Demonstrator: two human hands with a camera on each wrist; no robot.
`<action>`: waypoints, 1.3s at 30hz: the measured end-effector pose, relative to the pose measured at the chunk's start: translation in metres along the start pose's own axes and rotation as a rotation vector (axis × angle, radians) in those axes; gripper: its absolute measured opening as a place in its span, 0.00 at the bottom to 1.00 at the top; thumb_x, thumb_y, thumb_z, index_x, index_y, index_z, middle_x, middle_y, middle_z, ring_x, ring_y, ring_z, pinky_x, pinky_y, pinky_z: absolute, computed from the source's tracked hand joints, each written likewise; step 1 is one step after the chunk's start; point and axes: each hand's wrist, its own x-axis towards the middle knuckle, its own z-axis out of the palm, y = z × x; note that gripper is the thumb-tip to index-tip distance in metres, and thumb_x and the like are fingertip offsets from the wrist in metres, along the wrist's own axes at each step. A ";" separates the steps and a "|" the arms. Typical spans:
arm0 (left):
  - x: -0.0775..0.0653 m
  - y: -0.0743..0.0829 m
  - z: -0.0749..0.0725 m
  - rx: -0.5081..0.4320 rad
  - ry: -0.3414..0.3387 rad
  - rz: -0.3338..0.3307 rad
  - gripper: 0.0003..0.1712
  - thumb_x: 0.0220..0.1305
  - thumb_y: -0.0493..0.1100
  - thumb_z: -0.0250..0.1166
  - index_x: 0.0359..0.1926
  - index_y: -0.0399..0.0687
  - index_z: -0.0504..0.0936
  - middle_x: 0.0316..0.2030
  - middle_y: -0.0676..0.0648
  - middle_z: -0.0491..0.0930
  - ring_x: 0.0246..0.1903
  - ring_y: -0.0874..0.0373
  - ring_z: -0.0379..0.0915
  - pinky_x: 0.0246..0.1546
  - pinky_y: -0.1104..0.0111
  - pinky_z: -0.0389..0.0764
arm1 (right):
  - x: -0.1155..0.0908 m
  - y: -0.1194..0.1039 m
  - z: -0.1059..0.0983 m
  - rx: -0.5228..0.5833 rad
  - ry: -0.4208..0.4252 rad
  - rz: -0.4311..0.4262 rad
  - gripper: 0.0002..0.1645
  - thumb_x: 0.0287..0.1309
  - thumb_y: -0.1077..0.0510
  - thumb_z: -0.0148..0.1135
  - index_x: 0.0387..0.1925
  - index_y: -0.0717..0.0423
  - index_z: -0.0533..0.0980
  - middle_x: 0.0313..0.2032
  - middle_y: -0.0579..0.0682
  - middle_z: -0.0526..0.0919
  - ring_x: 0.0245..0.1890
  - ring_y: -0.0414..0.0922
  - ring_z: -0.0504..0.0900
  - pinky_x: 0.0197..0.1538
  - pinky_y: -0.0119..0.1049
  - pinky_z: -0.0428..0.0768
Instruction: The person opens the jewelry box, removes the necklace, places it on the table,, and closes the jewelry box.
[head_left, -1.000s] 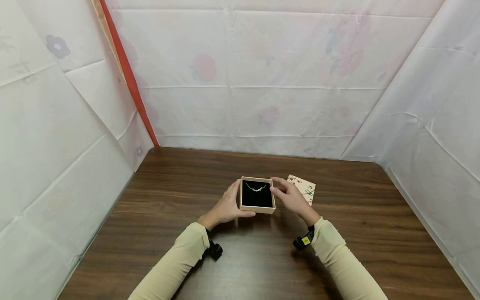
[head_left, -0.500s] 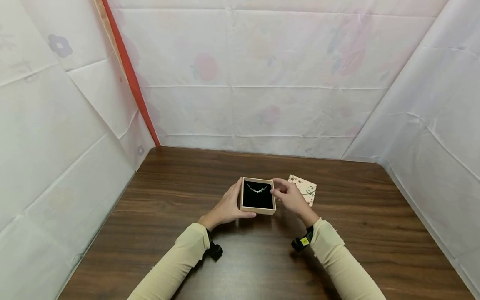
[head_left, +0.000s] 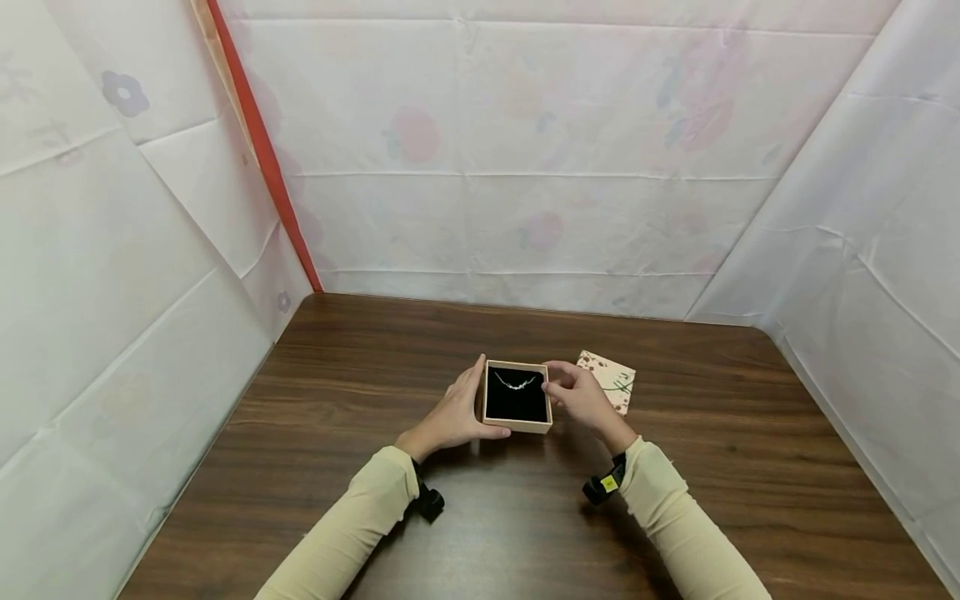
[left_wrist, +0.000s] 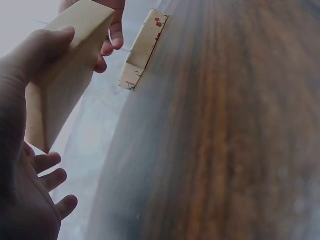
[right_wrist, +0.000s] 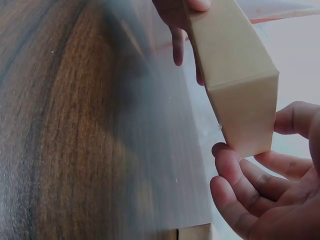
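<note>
A small cream jewelry box [head_left: 517, 427], lidless, is held above the table, its opening facing the head camera. Inside, a silver necklace [head_left: 516, 386] curves across a black pad [head_left: 517, 407]. My left hand [head_left: 453, 417] grips the box's left side, thumb along the front wall in the left wrist view. At the box's right wall, my right hand [head_left: 581, 396] pinches with the thumb near the rim and fingers at the far side and underneath, as the right wrist view shows. A tiny pale bit [right_wrist: 220, 127] sticks out at the box's lower edge there.
The flower-printed box lid [head_left: 615, 383] lies on the brown wooden table [head_left: 712, 433], just behind and right of my right hand. White printed cloth [head_left: 480, 225] hangs around the back and sides. A red strip [head_left: 262, 150] runs down the left back corner.
Held by both hands, the box has sunk slightly toward the front in the head view. My right thumb stays at its right rim. The lid has stayed on the table.
</note>
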 end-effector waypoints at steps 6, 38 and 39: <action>0.001 -0.001 0.000 0.063 0.003 0.026 0.74 0.44 0.61 0.77 0.78 0.45 0.36 0.74 0.39 0.53 0.74 0.45 0.48 0.70 0.44 0.54 | 0.000 0.006 0.001 0.003 -0.008 -0.069 0.23 0.62 0.61 0.59 0.57 0.66 0.73 0.24 0.47 0.82 0.26 0.46 0.80 0.30 0.34 0.78; -0.003 -0.004 -0.005 0.213 -0.081 -0.033 0.67 0.42 0.59 0.78 0.75 0.40 0.50 0.69 0.38 0.63 0.69 0.45 0.60 0.65 0.45 0.57 | 0.004 0.007 0.023 -0.307 -0.049 0.027 0.29 0.64 0.61 0.59 0.65 0.63 0.69 0.45 0.57 0.84 0.45 0.50 0.82 0.47 0.46 0.79; -0.003 -0.004 -0.005 0.215 -0.087 -0.039 0.67 0.42 0.59 0.78 0.75 0.40 0.49 0.69 0.38 0.63 0.69 0.46 0.60 0.65 0.45 0.57 | 0.004 0.008 0.023 -0.314 -0.050 0.024 0.29 0.64 0.61 0.59 0.65 0.64 0.69 0.44 0.57 0.84 0.44 0.50 0.82 0.47 0.46 0.79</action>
